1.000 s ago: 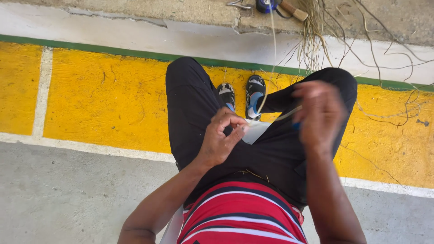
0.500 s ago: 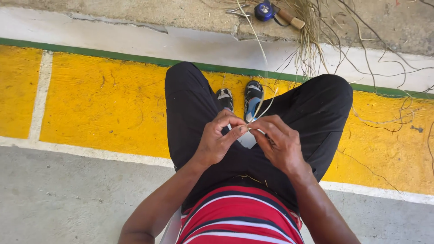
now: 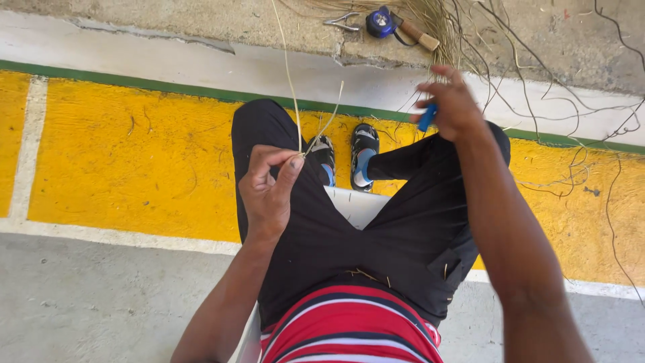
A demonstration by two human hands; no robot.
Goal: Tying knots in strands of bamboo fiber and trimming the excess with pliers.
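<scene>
Left hand (image 3: 269, 191) grip pinching thin pale straw strand (image 3: 290, 74), right hand (image 3: 449, 101) clamped on blue tool (image 3: 426, 116).

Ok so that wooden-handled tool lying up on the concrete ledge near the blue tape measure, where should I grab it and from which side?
Take the wooden-handled tool by its pale handle, probably coming from the right and above. The handle's free end points down and right, bare on the concrete ledge, while its other end runs under the blue tape measure and the dry straw, so that end is crowded.

left hand (image 3: 269, 191) pinches straw strands (image 3: 295, 101); right hand (image 3: 450, 101) holds blue tool (image 3: 426, 117).
</scene>
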